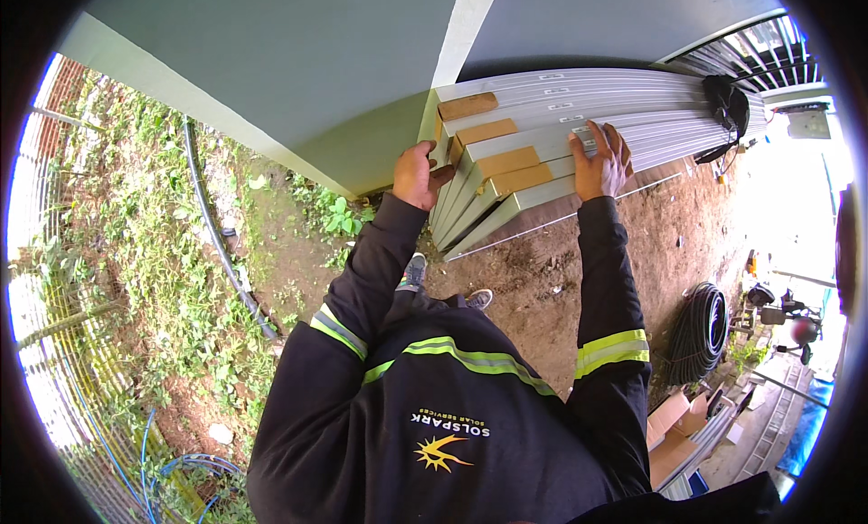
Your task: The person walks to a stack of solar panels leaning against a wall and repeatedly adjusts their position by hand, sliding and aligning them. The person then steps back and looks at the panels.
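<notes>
Silver-framed panels run lengthwise left to right.

On the dark long-sleeved top with lime-and-silver bands, we see a larger line of white lettering, a smaller line and a yellow sun-shaped emblem. Small white labels on the long silver-edged panels stay illegible to us.

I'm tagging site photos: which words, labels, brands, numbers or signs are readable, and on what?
Dark top: white and yellow lettering by a yellow sun-shaped emblem; legible, but not copied out here.
Stacked grey panels: small white labels, too small to read.
No other text can be made out.
</notes>
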The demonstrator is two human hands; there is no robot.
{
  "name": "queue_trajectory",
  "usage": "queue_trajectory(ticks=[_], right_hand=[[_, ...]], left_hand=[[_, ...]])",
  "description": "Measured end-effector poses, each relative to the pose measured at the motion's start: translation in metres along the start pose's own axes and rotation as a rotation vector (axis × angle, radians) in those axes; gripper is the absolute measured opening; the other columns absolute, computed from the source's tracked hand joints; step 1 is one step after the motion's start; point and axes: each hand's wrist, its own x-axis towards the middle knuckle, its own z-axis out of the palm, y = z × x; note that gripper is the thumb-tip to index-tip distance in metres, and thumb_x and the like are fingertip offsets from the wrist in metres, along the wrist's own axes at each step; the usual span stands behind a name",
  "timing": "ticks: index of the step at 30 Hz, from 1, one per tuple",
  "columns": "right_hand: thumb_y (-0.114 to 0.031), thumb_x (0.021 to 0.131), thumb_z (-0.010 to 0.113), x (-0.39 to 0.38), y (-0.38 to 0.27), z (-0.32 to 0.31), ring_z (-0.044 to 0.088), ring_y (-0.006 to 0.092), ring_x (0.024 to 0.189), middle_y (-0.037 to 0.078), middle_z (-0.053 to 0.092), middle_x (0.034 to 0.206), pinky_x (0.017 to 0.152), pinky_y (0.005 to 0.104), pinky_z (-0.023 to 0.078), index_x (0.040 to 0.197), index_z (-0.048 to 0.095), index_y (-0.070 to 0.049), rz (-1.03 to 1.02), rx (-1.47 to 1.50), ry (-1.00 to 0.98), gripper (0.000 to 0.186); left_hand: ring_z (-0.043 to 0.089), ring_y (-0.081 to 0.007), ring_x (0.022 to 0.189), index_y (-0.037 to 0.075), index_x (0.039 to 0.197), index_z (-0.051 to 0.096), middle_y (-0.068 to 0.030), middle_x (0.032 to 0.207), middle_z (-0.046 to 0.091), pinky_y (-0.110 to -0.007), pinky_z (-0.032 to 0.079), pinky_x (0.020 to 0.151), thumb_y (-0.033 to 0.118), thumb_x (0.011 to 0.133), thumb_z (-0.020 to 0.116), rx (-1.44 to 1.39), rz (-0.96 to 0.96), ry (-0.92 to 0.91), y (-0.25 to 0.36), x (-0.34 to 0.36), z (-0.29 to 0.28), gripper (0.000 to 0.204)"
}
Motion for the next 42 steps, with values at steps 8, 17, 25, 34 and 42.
queue_trajectory(ticks=[8, 17, 25, 34, 42], right_hand=[[-0.060, 0.092, 0.074, 0.000, -0.002, -0.001, 0.044, 0.0301, 0.148, 0.004, 0.059, 0.153, 0.122, 0.0553, 0.027, 0.138, 0.074, -0.028, -0.003, -0.003, 0.007, 0.056], [-0.060, 0.091, 0.075, 0.000, -0.002, -0.002, 0.044, 0.0303, 0.149, 0.006, 0.059, 0.154, 0.123, 0.0568, 0.025, 0.137, 0.075, -0.029, 0.010, 0.018, 0.004, 0.055], [-0.059, 0.091, 0.075, 0.001, -0.004, -0.004, 0.044, 0.0310, 0.149, 0.005, 0.059, 0.153, 0.122, 0.0572, 0.027, 0.136, 0.075, -0.027, 0.003, 0.009, 0.011, 0.055], [-0.058, 0.091, 0.076, 0.000, -0.004, -0.003, 0.044, 0.0297, 0.149, 0.004, 0.058, 0.154, 0.122, 0.0570, 0.026, 0.137, 0.075, -0.027, 0.004, 0.015, 0.008, 0.055], [-0.057, 0.090, 0.076, -0.001, -0.006, -0.004, 0.045, 0.0298, 0.148, 0.005, 0.060, 0.152, 0.122, 0.0561, 0.027, 0.136, 0.075, -0.026, 0.014, 0.021, 0.012, 0.055]], left_hand=[[0.055, -0.0409, 0.116, 0.005, 0.135, 0.047, -0.0194, 0.139, 0.042, -0.056, 0.056, 0.099, 0.021, 0.103, 0.057, -0.143, -0.060, -0.057, 0.009, -0.007, -0.004, 0.037], [0.058, -0.0327, 0.095, 0.005, 0.116, 0.045, -0.0184, 0.115, 0.048, -0.037, 0.054, 0.070, 0.020, 0.100, 0.063, -0.363, -0.146, -0.040, -0.002, 0.018, -0.014, 0.028], [0.067, -0.0288, 0.075, 0.007, 0.112, 0.053, -0.0117, 0.096, 0.060, -0.036, 0.053, 0.060, 0.018, 0.098, 0.070, -0.059, 0.128, -0.046, 0.058, 0.004, -0.012, 0.025], [0.073, -0.0253, 0.083, -0.004, 0.133, 0.057, -0.0164, 0.103, 0.072, -0.038, 0.062, 0.075, 0.014, 0.099, 0.073, 0.181, -0.008, -0.073, -0.014, 0.002, -0.015, 0.042], [0.074, -0.0235, 0.083, -0.003, 0.114, 0.061, -0.0118, 0.097, 0.071, -0.035, 0.062, 0.073, -0.001, 0.095, 0.074, 0.165, 0.156, 0.010, -0.030, 0.019, -0.013, 0.023]])
